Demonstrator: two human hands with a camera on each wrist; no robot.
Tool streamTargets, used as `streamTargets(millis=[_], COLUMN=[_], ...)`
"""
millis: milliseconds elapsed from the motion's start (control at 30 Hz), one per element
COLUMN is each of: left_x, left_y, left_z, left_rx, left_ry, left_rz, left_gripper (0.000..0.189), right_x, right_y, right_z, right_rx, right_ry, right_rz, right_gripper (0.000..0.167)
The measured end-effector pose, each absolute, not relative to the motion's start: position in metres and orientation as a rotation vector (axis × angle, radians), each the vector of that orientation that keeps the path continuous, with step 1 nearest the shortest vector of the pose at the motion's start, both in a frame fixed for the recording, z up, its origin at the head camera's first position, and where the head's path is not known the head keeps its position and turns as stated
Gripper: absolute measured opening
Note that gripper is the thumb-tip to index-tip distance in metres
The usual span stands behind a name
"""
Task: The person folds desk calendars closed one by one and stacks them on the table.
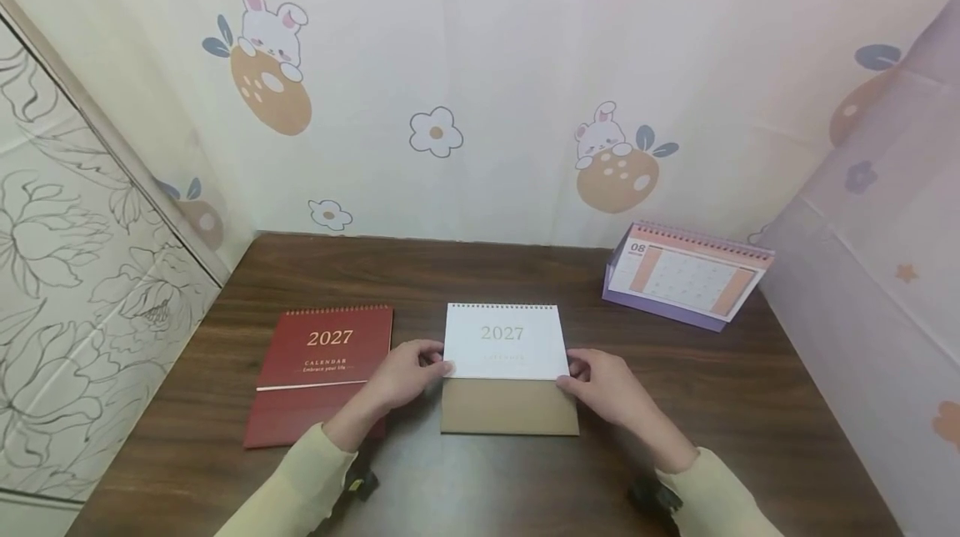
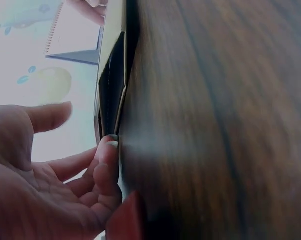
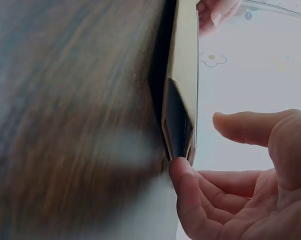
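Observation:
A white desk calendar [image 1: 501, 345] marked 2027 lies low on the table, its tan base [image 1: 510, 406] showing below the cover. My left hand [image 1: 405, 372] holds its left side, with curled fingertips at the edge; in the left wrist view the thumb [image 2: 53, 116] stands a little off the cover. On the opposite side my right hand [image 1: 603, 383] holds the edge the same way, its thumb [image 3: 243, 126] also apart from the cover in the right wrist view. Both wrist views show a narrow dark opening [image 3: 177, 120] between the folded boards.
Left of it lies a red 2027 calendar [image 1: 326, 353], close by my left forearm. A purple-based calendar [image 1: 686, 274] showing 08 stands propped at the back right. Behind the brown wooden table [image 1: 480, 487] hangs a curtain [image 1: 510, 62] printed with rabbits.

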State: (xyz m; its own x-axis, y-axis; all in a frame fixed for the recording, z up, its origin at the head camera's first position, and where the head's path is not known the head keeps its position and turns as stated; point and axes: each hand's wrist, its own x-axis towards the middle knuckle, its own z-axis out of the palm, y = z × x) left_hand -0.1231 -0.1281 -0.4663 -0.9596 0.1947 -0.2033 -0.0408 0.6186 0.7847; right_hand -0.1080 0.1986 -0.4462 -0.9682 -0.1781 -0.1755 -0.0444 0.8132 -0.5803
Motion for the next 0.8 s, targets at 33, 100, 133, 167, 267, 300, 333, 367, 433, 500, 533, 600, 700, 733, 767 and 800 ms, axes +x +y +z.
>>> streamTargets(millis=[33,100,133,167,267,300,333,367,433,500,533,600,700,733,767,800], left_x=[-0.122,-0.119,-0.118,-0.116,-0.111,-0.109,-0.107,-0.105,-0.102,-0.099,-0.098,-0.096,-0.094,-0.094,-0.093,-0.093], left_y=[-0.129,-0.129,-0.13,-0.13,-0.128,-0.127,-0.125,-0.124,-0.12,-0.117,-0.115,-0.112,-0.107,-0.106,-0.105,-0.104], left_z=[-0.466,-0.464,-0.463,-0.462,-0.455,-0.453,-0.451,-0.45,-0.448,-0.448,-0.449,-0.45,-0.452,-0.453,-0.454,-0.454], left_rx=[0.142,0.19,0.22,0.254,0.394,0.451,0.516,0.579,0.7,0.797,0.839,0.907,0.989,1.02,1.042,1.065], left_ry=[2.597,2.661,2.7,2.741,2.861,2.894,2.924,2.951,2.991,3.008,3.006,2.985,2.919,2.897,2.871,2.848], left_rz=[1.244,1.191,1.151,1.105,0.945,0.884,0.819,0.752,0.634,0.525,0.484,0.424,0.345,0.317,0.298,0.274], left_gripper=[0.043,0.042,0.04,0.04,0.04,0.041,0.042,0.044,0.049,0.053,0.056,0.062,0.073,0.077,0.081,0.085], right_x=[-0.107,-0.104,-0.102,-0.1,-0.095,-0.094,-0.093,-0.092,-0.09,-0.089,-0.088,-0.088,-0.088,-0.087,-0.087,-0.087], right_y=[0.199,0.201,0.202,0.203,0.206,0.207,0.208,0.209,0.211,0.212,0.213,0.213,0.213,0.212,0.212,0.212], right_z=[-0.446,-0.446,-0.445,-0.445,-0.446,-0.447,-0.448,-0.449,-0.451,-0.453,-0.454,-0.456,-0.458,-0.458,-0.459,-0.459], right_rx=[-0.181,-0.223,-0.258,-0.306,-0.458,-0.518,-0.561,-0.602,-0.672,-0.734,-0.756,-0.821,-0.881,-0.894,-0.906,-0.91], right_ry=[2.79,2.83,2.85,2.87,2.92,2.931,2.939,2.945,2.945,2.93,2.919,2.888,2.826,2.803,2.781,2.761], right_rz=[-0.87,-0.833,-0.815,-0.796,-0.732,-0.718,-0.708,-0.692,-0.675,-0.655,-0.643,-0.616,-0.581,-0.574,-0.564,-0.558], right_gripper=[0.053,0.055,0.057,0.058,0.063,0.065,0.066,0.067,0.069,0.072,0.074,0.077,0.08,0.081,0.082,0.082])
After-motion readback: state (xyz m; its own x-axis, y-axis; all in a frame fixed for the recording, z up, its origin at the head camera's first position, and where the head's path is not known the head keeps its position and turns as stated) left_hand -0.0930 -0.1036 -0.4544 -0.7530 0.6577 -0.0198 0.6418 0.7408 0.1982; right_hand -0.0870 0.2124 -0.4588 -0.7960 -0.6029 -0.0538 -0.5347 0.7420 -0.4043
